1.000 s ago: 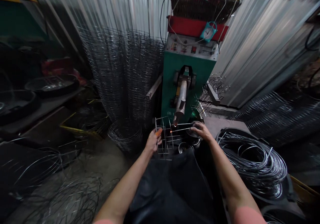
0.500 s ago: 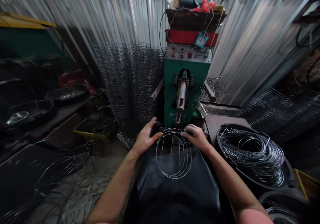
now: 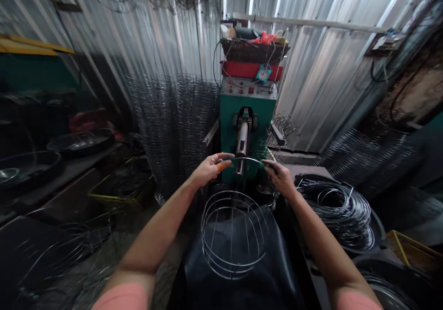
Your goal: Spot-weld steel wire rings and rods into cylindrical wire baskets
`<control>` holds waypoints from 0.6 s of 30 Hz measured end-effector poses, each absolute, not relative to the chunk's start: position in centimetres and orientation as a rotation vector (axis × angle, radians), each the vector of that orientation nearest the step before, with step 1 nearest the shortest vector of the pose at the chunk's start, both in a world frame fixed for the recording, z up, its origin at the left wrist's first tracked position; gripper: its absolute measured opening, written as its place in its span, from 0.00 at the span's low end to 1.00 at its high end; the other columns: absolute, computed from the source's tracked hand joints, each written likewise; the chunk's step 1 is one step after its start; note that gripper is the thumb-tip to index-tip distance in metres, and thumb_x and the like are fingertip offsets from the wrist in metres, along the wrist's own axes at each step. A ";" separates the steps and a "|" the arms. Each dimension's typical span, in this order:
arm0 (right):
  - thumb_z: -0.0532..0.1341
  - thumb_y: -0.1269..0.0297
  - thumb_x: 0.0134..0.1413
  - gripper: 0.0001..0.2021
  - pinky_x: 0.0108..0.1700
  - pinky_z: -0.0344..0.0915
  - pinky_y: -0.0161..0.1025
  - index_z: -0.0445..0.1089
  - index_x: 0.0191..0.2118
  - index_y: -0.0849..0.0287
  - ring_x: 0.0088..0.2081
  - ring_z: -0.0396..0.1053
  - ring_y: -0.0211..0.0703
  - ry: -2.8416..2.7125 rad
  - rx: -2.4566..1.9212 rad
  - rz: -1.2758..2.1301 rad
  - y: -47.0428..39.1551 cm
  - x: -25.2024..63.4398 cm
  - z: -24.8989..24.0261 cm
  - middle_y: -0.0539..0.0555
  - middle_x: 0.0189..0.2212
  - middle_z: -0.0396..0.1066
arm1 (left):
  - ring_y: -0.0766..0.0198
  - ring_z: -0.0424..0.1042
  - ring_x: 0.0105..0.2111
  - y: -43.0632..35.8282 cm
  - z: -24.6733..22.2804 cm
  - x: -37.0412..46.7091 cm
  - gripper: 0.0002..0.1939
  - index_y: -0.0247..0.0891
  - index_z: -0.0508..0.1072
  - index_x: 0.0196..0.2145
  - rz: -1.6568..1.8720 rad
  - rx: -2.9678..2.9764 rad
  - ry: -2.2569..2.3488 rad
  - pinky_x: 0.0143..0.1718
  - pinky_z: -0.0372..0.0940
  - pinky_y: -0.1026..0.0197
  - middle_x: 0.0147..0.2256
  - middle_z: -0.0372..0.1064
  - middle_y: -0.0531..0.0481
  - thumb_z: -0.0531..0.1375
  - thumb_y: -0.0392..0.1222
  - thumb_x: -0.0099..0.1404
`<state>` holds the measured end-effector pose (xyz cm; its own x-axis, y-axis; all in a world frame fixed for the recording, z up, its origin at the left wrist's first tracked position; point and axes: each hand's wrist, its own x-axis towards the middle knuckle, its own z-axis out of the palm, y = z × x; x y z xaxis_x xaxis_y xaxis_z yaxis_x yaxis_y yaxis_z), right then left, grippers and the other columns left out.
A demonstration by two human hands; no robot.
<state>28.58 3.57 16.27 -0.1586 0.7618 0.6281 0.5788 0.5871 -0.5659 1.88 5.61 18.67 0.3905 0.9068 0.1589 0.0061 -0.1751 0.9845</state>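
A thin curved wire (image 3: 254, 159) spans between my two hands, in front of the metal rod of a green machine (image 3: 226, 116). My left hand (image 3: 207, 169) pinches the wire's left end between thumb and fingers, with orange coverings on some fingertips. At the other end, my right hand (image 3: 281, 176) grips it with the fingers closed. The machine's rod (image 3: 243, 137) points toward me, its tip just behind the wire; whether they touch I cannot tell. Below my hands, a round wire frame (image 3: 231, 208) made of rings and cross wires rests on the black apron (image 3: 277, 250) over my lap.
Tall stacks of wire frames (image 3: 197, 116) stand left of the machine. To the right, a black tub (image 3: 379, 227) holds a coil of wires (image 3: 349, 213). A yellow crate (image 3: 114, 197) sits low on the left. A basket (image 3: 254, 49) and a small teal dial (image 3: 263, 73) top the machine.
Both hands have left the wire frame and moved forward to the machine's rod, now with a curved wire between them. The frame now lies lower, on my lap. My view has tilted up.
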 end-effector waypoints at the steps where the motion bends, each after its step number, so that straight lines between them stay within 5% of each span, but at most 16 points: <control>1: 0.53 0.59 0.57 0.14 0.40 0.65 0.38 0.69 0.45 0.57 0.35 0.69 0.41 -1.865 -1.092 0.219 4.2 28.4 15.8 0.53 0.35 0.72 | 0.78 0.44 0.13 6.2 18.3 2.0 0.23 0.38 0.69 0.47 0.952 1.457 0.861 0.13 0.40 0.71 0.17 0.49 0.61 0.61 0.49 0.55; 7: 0.52 0.65 0.57 0.13 0.43 0.65 0.38 0.70 0.43 0.60 0.39 0.70 0.43 -2.013 -1.326 0.347 7.0 27.4 9.6 0.55 0.37 0.74 | 0.78 0.44 0.11 8.8 11.9 2.6 0.19 0.38 0.71 0.44 0.797 1.169 1.049 0.12 0.37 0.72 0.17 0.50 0.60 0.63 0.41 0.53; 13: 0.50 0.67 0.59 0.17 0.43 0.65 0.36 0.63 0.53 0.55 0.42 0.70 0.42 -2.176 -1.512 0.241 7.4 27.0 5.6 0.54 0.41 0.72 | 0.75 0.47 0.11 9.0 7.8 2.5 0.22 0.39 0.69 0.50 0.760 1.336 1.136 0.12 0.43 0.70 0.14 0.49 0.61 0.60 0.42 0.55; 16: 0.50 0.66 0.60 0.17 0.41 0.65 0.35 0.62 0.54 0.52 0.41 0.70 0.42 -2.230 -1.560 0.169 7.6 26.8 5.1 0.53 0.41 0.72 | 0.71 0.59 0.16 9.3 6.9 2.1 0.21 0.39 0.70 0.49 0.807 1.572 1.158 0.19 0.57 0.67 0.16 0.61 0.57 0.58 0.42 0.57; 18: 0.50 0.66 0.60 0.17 0.41 0.65 0.34 0.62 0.54 0.53 0.40 0.70 0.42 -2.267 -1.588 0.130 7.8 26.7 5.1 0.54 0.41 0.71 | 0.65 0.70 0.28 9.6 6.5 2.0 0.19 0.39 0.72 0.47 0.850 1.752 1.146 0.32 0.64 0.64 0.27 0.72 0.51 0.58 0.43 0.57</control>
<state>26.67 7.78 5.14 -0.2972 0.9229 0.2447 0.8890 0.3609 -0.2816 1.96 9.57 6.55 0.3477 0.9337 0.0856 0.3527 -0.2148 0.9108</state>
